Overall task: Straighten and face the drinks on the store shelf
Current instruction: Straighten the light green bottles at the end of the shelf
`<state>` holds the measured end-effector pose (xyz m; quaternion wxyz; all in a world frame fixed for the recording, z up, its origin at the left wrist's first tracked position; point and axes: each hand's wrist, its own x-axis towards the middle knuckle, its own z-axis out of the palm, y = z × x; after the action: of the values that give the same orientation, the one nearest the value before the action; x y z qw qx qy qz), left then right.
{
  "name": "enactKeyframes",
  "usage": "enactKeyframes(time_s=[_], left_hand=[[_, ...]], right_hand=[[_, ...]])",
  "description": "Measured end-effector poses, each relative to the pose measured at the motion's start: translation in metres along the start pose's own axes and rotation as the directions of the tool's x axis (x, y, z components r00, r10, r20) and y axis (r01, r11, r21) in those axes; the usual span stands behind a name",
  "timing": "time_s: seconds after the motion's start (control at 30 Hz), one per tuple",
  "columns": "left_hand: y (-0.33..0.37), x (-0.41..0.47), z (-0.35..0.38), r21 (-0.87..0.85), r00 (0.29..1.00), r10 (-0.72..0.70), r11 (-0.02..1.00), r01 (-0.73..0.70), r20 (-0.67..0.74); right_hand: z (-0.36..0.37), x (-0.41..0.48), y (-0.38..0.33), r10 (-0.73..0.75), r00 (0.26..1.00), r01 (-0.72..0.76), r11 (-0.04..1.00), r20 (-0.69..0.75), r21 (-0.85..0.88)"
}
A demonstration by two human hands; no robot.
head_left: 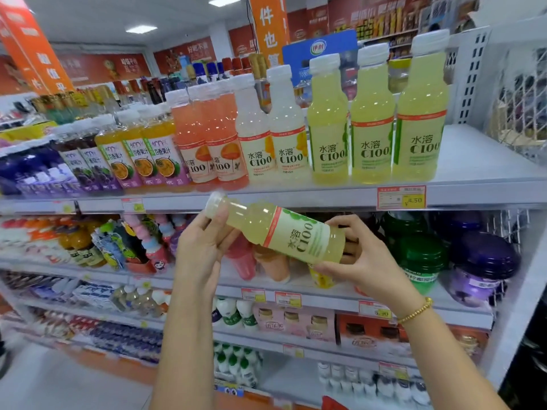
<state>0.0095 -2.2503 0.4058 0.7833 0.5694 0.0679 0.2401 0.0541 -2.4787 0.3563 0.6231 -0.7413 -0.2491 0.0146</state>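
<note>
I hold a pale yellow-green C100 bottle (284, 232) sideways in front of the shelf edge, cap to the left. My left hand (204, 241) grips its neck and shoulder. My right hand (361, 255) grips its base. On the top shelf (479, 161) stand three matching yellow-green C100 bottles (373, 122) upright, labels facing out. To their left stand two pale white C100 bottles (272, 128), then pink ones (207, 134), then orange passion-fruit juice bottles (145, 149) and purple ones.
A price tag (401, 197) marks the top shelf's front edge. To the right of the yellow-green bottles the top shelf is bare up to a white mesh basket (518, 102). Lower shelves hold green and purple tubs (455, 255), pouches and milk bottles.
</note>
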Motion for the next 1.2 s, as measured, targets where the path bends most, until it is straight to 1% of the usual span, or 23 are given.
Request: enactKeyframes(time_s=[0.07, 0.1, 0.13, 0.2, 0.27, 0.3, 0.33, 0.4, 0.43, 0.47, 0.5, 0.57, 0.63, 0.67, 0.7, 0.77, 0.83, 0.87, 0.9, 0.97, 1.07, 1.13, 1.2], left_hand=[[0.0, 0.003, 0.004, -0.142, 0.998, 0.006, 0.99, 0.004, 0.067], [-0.002, 0.004, 0.007, -0.223, 0.995, 0.005, 0.975, 0.016, 0.096], [-0.003, 0.005, 0.011, -0.294, 0.992, 0.005, 0.955, 0.032, 0.125], [-0.004, 0.006, 0.016, -0.355, 0.989, 0.015, 0.934, 0.04, 0.149], [-0.003, 0.008, 0.02, -0.324, 0.995, 0.015, 0.946, 0.02, 0.103], [-0.001, 0.009, 0.021, -0.289, 0.998, 0.003, 0.957, 0.015, 0.063], [0.001, 0.011, 0.023, -0.246, 1.0, -0.012, 0.969, 0.018, 0.025], [0.004, 0.013, 0.027, -0.165, 0.998, -0.047, 0.985, 0.041, -0.034], [0.004, 0.014, 0.029, -0.133, 0.997, -0.063, 0.99, 0.056, -0.05], [0.005, 0.015, 0.03, -0.098, 0.996, -0.075, 0.993, 0.069, -0.053], [0.006, 0.015, 0.03, -0.061, 0.996, -0.08, 0.995, 0.077, -0.042], [0.009, 0.012, 0.032, -0.025, 0.997, -0.08, 0.996, 0.08, 0.013], [0.014, 0.009, 0.034, -0.066, 0.993, -0.05, 0.996, 0.057, 0.102], [0.016, 0.008, 0.034, -0.086, 0.988, -0.021, 0.996, 0.035, 0.154], [0.018, 0.007, 0.034, -0.096, 0.979, 0.014, 0.995, 0.005, 0.204], [0.022, 0.004, 0.034, -0.091, 0.951, 0.083, 0.994, -0.058, 0.299], [0.024, -0.003, 0.038, -0.058, 0.925, 0.118, 0.993, -0.104, 0.361], [0.025, -0.007, 0.042, -0.026, 0.929, 0.119, 0.993, -0.117, 0.351], [0.026, -0.01, 0.048, 0.016, 0.942, 0.121, 0.991, -0.133, 0.312], [0.031, -0.013, 0.059, 0.108, 0.972, 0.123, 0.983, -0.147, 0.202], [0.04, -0.011, 0.073, 0.191, 0.993, 0.09, 0.976, -0.105, 0.082], [0.046, -0.009, 0.081, 0.257, 0.991, 0.106, 0.959, -0.123, 0.078], [0.052, -0.011, 0.087, 0.269, 0.983, 0.133, 0.949, -0.163, 0.125]], right_hand=[[0.003, 0.003, 0.002, 0.048, 0.995, -0.064, 0.975, 0.083, 0.214], [0.006, 0.005, 0.003, 0.07, 0.99, -0.108, 0.938, 0.125, 0.328], [0.01, 0.008, 0.004, 0.094, 0.983, -0.151, 0.904, 0.161, 0.399], [0.016, 0.01, 0.004, 0.166, 0.965, -0.245, 0.849, 0.204, 0.468], [0.017, 0.007, 0.005, 0.197, 0.958, -0.278, 0.825, 0.211, 0.492], [0.016, 0.004, 0.004, 0.169, 0.969, -0.238, 0.847, 0.182, 0.476], [0.013, 0.0, 0.003, 0.109, 0.984, -0.159, 0.899, 0.142, 0.407], [0.01, -0.006, 0.001, -0.017, 0.996, 0.0, 0.981, 0.085, 0.196], [0.011, -0.009, 0.0, -0.06, 0.997, 0.052, 0.991, 0.057, 0.122], [0.012, -0.01, 0.001, -0.086, 0.996, 0.084, 0.992, 0.017, 0.09], [0.013, -0.011, -0.001, -0.109, 0.994, 0.111, 0.989, -0.022, 0.102], [0.011, -0.014, -0.005, -0.111, 0.991, 0.125, 0.964, -0.075, 0.236], [0.009, -0.015, -0.009, 0.003, 0.998, 0.027, 0.893, -0.066, 0.45], [0.008, -0.015, -0.011, 0.077, 0.997, -0.053, 0.833, -0.02, 0.55], [0.006, -0.015, -0.013, 0.138, 0.99, -0.134, 0.78, 0.041, 0.611], [-0.001, -0.018, -0.013, 0.216, 0.968, -0.244, 0.696, 0.127, 0.675], [-0.011, -0.019, -0.012, 0.249, 0.955, -0.287, 0.655, 0.16, 0.699], [-0.015, -0.02, -0.012, 0.256, 0.953, -0.294, 0.666, 0.16, 0.685], [-0.019, -0.02, -0.01, 0.255, 0.956, -0.288, 0.705, 0.147, 0.648], [-0.025, -0.021, -0.008, 0.2, 0.974, -0.227, 0.805, 0.109, 0.549], [-0.031, -0.025, -0.009, 0.13, 0.991, -0.134, 0.877, 0.04, 0.462], [-0.031, -0.029, -0.014, 0.115, 0.993, -0.109, 0.902, 0.013, 0.417], [-0.028, -0.031, -0.017, 0.119, 0.993, -0.105, 0.885, -0.002, 0.454]])
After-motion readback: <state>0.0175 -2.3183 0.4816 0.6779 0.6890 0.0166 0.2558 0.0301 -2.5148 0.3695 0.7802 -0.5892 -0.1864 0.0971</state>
